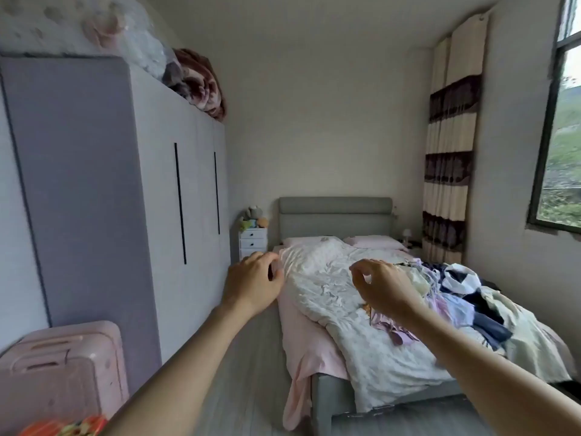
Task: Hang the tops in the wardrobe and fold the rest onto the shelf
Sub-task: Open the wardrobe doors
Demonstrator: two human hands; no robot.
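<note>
A heap of clothes [452,294] in lilac, navy, white and pale yellow lies on the right side of the bed [333,297]. The tall grey wardrobe [94,196] stands along the left wall with its doors closed. My left hand [254,283] hangs in the air between wardrobe and bed, fingers loosely curled, holding nothing. My right hand [382,286] hovers over the crumpled white quilt, just left of the clothes heap, fingers loosely curled and empty.
A pink suitcase [59,369] stands at the lower left by the wardrobe. Bundled blankets [198,80] sit on top of the wardrobe. A small white nightstand [253,242] with soft toys is beside the grey headboard. Grey floor runs between wardrobe and bed.
</note>
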